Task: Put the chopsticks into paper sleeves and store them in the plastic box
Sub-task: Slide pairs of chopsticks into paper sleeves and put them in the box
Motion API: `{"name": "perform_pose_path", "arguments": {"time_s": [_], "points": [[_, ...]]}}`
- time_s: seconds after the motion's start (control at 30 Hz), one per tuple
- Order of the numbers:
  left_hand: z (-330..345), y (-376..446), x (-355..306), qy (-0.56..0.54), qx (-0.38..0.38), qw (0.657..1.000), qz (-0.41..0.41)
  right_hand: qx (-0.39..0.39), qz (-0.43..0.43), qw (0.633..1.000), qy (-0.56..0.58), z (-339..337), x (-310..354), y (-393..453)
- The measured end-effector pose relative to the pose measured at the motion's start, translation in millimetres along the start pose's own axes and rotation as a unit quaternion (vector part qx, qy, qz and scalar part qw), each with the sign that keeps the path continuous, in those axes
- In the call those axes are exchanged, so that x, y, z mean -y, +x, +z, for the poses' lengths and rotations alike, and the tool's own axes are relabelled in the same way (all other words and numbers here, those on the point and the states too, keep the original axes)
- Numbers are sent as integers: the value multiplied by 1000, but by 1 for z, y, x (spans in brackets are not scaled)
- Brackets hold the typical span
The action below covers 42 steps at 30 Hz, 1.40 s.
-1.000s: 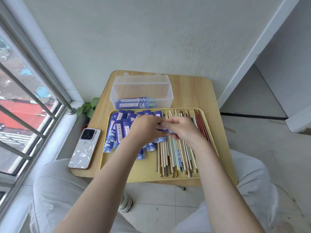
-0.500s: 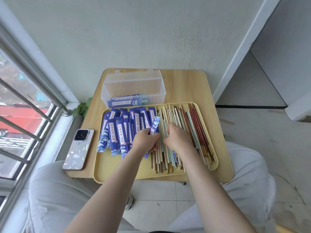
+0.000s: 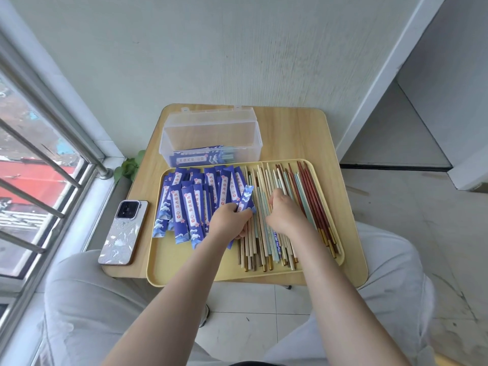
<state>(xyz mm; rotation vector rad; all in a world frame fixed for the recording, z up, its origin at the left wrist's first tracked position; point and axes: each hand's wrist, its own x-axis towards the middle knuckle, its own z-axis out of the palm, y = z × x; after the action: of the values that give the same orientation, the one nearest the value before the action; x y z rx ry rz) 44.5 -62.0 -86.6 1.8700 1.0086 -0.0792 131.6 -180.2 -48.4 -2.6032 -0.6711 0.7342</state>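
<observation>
- Far left: window with metal bars, beside it a small green plant on the sill corner.
- On the wooden table, at its left edge: a phone lying camera side up, just beside the yellow tray.
- At the back of the table, touching the tray's far rim: clear plastic box, lid standing open, with a few sleeved chopsticks lying flat across its bottom.
- In the tray's left half: a spread pile of blue paper sleeves, printed with white panels, red characters and wave patterns, overlapping, long axis running away from the body.
- Left hand: forearm reaching in from below, palm down, fingers curled and pinching one blue sleeve at its near end; far end of that sleeve raised and tilted right, over the boundary between the pile and the chopsticks.
- Right hand: forearm reaching in alongside, knuckles up, fingers bent down into the loose chopsticks; fingertips hidden under the hand, so cannot tell whether anything is grasped.
- In the tray's right half: chopsticks lying roughly parallel, cream, pale green and brown with gold near tips, dark red pairs at the far right.
- At both sides below: light grey trousers over the knees.
</observation>
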Motion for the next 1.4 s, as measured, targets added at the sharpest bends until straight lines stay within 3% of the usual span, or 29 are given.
{"name": "perform_pose_path", "arguments": {"time_s": [0.43,1.17,1.4], "points": [[-1,0,1,-3,5,1000,-3,28,3,999,-18,-2,1,5],[-1,-3,-2,-10,1,1000,4,-35,-12,996,-84,14,8,3],[-1,-4,-2,-2,0,1000,5,31,5,995,-94,8,12,7]]}}
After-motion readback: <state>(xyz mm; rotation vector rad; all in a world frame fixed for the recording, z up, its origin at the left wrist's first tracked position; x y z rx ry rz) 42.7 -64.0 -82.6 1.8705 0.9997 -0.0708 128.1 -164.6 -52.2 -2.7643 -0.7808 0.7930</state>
